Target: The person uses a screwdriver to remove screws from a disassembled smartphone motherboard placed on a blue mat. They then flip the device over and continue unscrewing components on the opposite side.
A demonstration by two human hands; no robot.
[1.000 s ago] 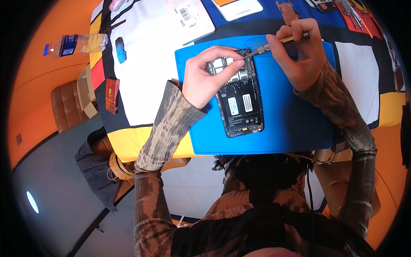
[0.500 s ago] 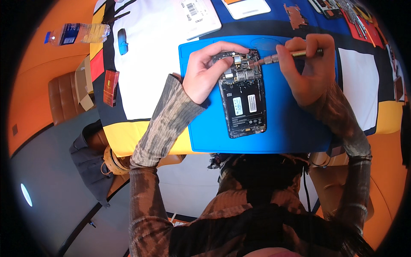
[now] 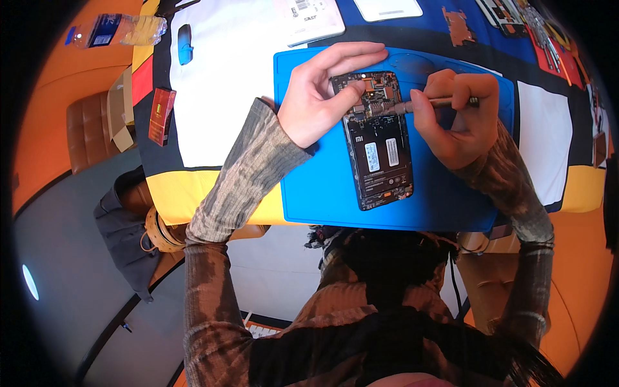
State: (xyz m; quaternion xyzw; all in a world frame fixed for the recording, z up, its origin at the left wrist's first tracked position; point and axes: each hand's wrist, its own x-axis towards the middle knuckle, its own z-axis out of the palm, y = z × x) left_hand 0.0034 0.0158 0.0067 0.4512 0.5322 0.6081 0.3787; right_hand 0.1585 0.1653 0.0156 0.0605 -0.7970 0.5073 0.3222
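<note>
An opened smartphone (image 3: 380, 158), its back cover off, lies on the blue mat (image 3: 309, 193) with its top turned slightly left. Circuit parts show in its upper part, and a black battery with two white labels fills the lower part. My left hand (image 3: 322, 97) holds it at the upper left; the thumb presses on the board while the other fingers reach past the top edge. Pinched in my right hand (image 3: 458, 116) is a slim pen-shaped metal tool (image 3: 400, 108). Its tip rests at or just over the board's lower part, above the battery; exact contact is unclear.
A white box (image 3: 313, 19) lies beyond the mat, near a copper-coloured sheet part (image 3: 459, 27). Several tools (image 3: 543, 42) are at the far right. Leftward are a small blue-and-black object (image 3: 185, 45), a red box (image 3: 162, 116) and a water bottle (image 3: 119, 30).
The tool's tip has moved down the board toward the battery. My left fingers have straightened off the phone's top edge. The phone has shifted slightly right and tilted a little more.
</note>
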